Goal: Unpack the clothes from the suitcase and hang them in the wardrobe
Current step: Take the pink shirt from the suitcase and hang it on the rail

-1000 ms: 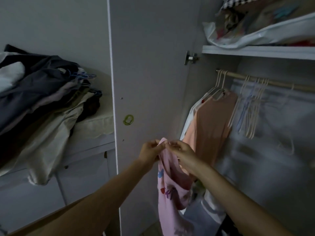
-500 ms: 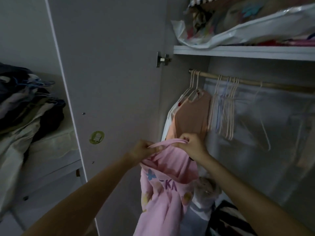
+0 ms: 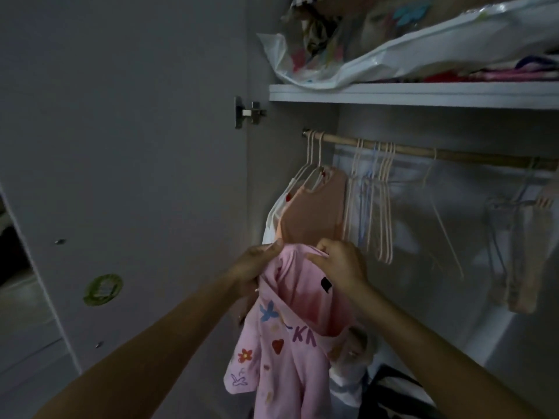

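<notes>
Pink top [image 3: 290,337] hangs mid-frame before open wardrobe, neckline spread, likely to admit hanger. Left hand [image 3: 257,267] pinches collar at 10 o'clock, right hand [image 3: 338,264] pinches it at 1 o'clock. Empty hangers [image 3: 378,201] on rod [image 3: 423,152] at 1 o'clock, orange shirt [image 3: 314,213] just behind hands.

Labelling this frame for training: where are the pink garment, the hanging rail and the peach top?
pink garment [image 3: 290,355], head view, printed front.
hanging rail [image 3: 453,153], head view, bare middle.
peach top [image 3: 314,216], head view, chest.
</notes>
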